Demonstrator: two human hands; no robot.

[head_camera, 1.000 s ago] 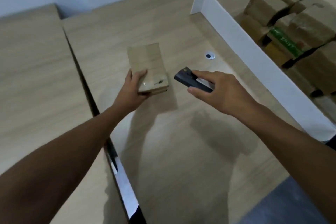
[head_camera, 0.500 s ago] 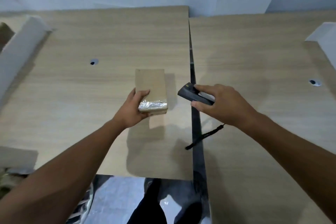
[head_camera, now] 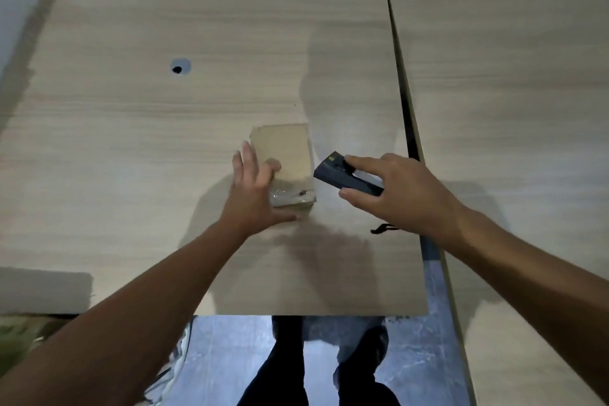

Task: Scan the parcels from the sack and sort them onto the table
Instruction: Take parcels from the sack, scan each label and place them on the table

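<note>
Parcel lying flat on table, near right edge, taped end facing person. Left hand resting over near-left corner, fingers spread, not gripping. Right hand pinching scanner between forefinger and thumb, just beside parcel, strap dangling below. Looking like placing step. Advising: lifting left hand straight up, not dragging parcel toward gap between tables; keeping scanner and strap off parcel. Label not showing.

Parcel under left hand, scanner beside it
</note>
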